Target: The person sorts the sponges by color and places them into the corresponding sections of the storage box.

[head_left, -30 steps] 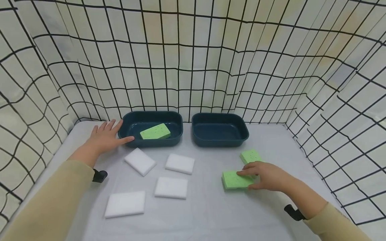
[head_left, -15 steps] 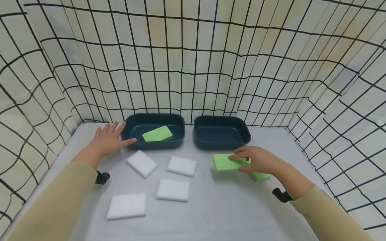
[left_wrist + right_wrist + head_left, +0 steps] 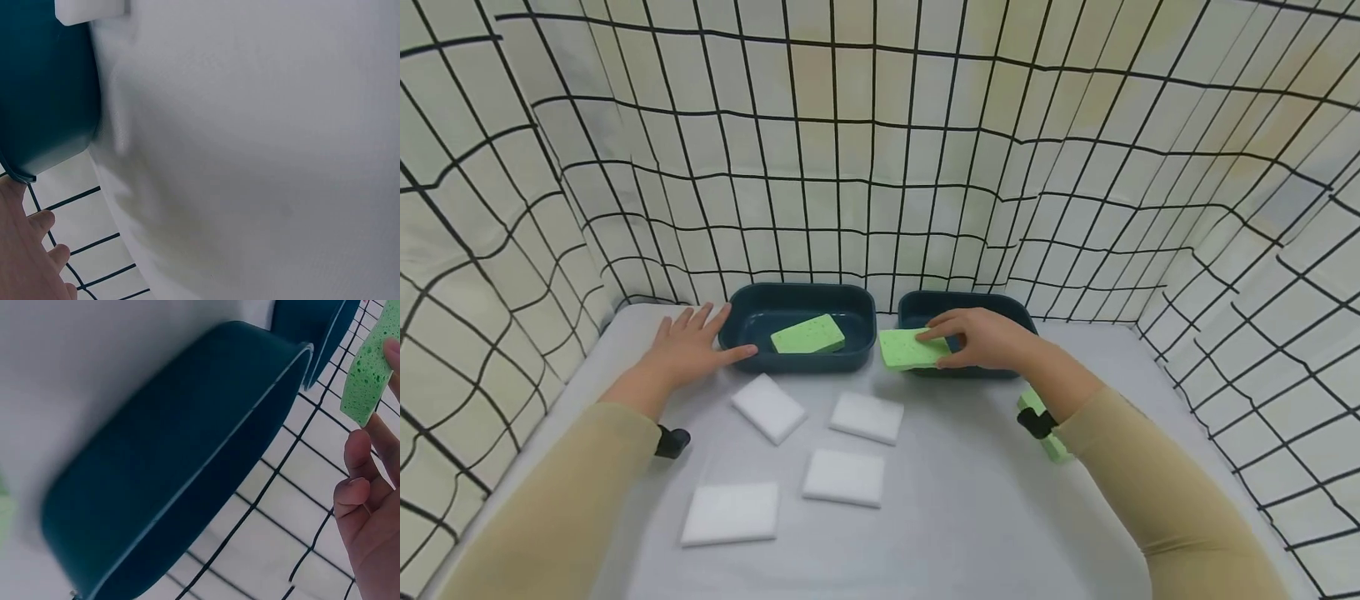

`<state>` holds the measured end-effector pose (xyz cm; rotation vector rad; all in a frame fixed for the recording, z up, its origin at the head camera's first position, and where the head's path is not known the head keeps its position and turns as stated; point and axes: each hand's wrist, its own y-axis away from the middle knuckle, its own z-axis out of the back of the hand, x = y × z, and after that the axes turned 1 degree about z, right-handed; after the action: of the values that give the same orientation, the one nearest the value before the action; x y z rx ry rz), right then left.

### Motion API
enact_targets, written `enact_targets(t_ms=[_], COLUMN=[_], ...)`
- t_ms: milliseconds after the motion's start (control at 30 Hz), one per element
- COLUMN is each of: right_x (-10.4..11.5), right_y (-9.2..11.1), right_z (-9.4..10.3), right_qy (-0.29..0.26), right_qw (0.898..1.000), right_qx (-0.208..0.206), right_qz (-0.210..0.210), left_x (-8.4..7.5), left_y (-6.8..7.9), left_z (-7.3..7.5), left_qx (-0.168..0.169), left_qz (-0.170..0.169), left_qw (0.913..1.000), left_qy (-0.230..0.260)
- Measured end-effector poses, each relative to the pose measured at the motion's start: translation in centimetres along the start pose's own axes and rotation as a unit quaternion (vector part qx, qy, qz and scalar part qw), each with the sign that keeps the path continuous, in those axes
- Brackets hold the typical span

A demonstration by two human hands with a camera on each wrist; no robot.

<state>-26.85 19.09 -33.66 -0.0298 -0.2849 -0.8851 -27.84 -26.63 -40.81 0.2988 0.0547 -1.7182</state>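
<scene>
My right hand (image 3: 988, 337) pinches a green sponge (image 3: 902, 348) between thumb and fingers, above the front left of the right teal bin (image 3: 1007, 307). The right wrist view shows the held sponge (image 3: 369, 378) raised over the bins. My left hand (image 3: 692, 350) has its fingers spread and touches the left end of the left teal bin (image 3: 797, 362). In that bin lies another green sponge (image 3: 807, 334). Further green sponge (image 3: 1056, 447) shows on the table, partly hidden behind my right wrist; I cannot tell how many pieces.
Several white foam pads lie on the white-covered table: one pad (image 3: 768, 408) near the left bin, one pad (image 3: 867, 418) in the middle, one pad (image 3: 844, 477) below it and one pad (image 3: 731, 513) nearest me. A black wire grid (image 3: 868, 208) encloses the back and sides.
My right hand has lifted the green sponge off the table and carried it leftward and away from me to the right bin. My left hand stays at the left bin.
</scene>
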Motion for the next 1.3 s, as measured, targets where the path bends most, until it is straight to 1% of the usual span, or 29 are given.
enact_targets(t_ms=[167,333,500,600,700,833,1100,1300], right_x=[1.1,2.0,2.9,3.4,3.9,4.7,5.6,5.9], right_y=[-3.6,-6.4,-8.8,-10.1,-11.4,-12.7,-14.2,-15.0], right_z=[0.5,0.7,0.7,0.3,0.0,-0.2,-0.7,-1.4], right_qy=[-0.006,-0.004,0.033,0.052,0.070,0.094,0.098,0.098], right_qw=[1.000,0.999,0.998,0.996,0.995,0.991,0.985,0.986], right_qx=[0.017,0.035,0.055,0.066,0.075,0.089,0.137,0.137], right_qz=[-0.008,-0.004,-0.006,-0.004,0.006,0.017,-0.021,-0.015], left_x=[-0.3,-0.7,-0.7,-0.6,-0.6,-0.5,-0.4,-0.2], left_y=[-0.3,-0.4,-0.4,-0.4,-0.4,-0.3,-0.1,0.2], left_z=[-0.3,-0.4,-0.3,-0.3,-0.4,-0.3,-0.2,0.1], left_qx=[-0.003,-0.003,-0.004,-0.002,-0.001,-0.001,-0.003,-0.001], left_qz=[-0.007,-0.008,-0.003,0.002,0.005,0.007,0.011,0.018], left_qw=[1.0000,0.9999,1.0000,1.0000,1.0000,0.9999,0.9999,0.9998], left_qy=[-0.005,-0.007,-0.006,-0.006,-0.007,-0.009,-0.010,-0.011])
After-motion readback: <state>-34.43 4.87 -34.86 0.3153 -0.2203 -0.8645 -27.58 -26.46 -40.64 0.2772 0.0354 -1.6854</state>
